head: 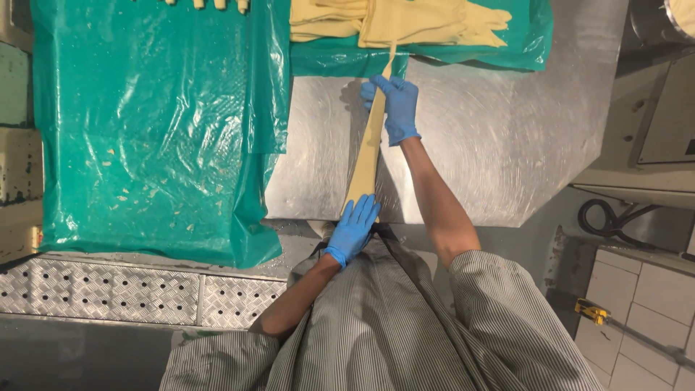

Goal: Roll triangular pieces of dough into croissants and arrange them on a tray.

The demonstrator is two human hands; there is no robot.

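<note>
A long pale yellow dough strip (368,152) lies stretched across the steel table (507,137), running from the table's near edge up toward a pile of folded dough sheets (405,22). My left hand (354,228), in a blue glove, presses flat on the strip's near end at the table edge. My right hand (394,107), also gloved in blue, grips the strip farther up, close to the pile. The strip is taut between both hands.
A large green plastic sheet (152,123) with dough crumbs covers the surface at left. More green plastic (507,51) lies under the dough pile. Diamond-plate metal (108,289) runs along the lower left. Machine housing (666,108) and white tiles (637,311) stand at right.
</note>
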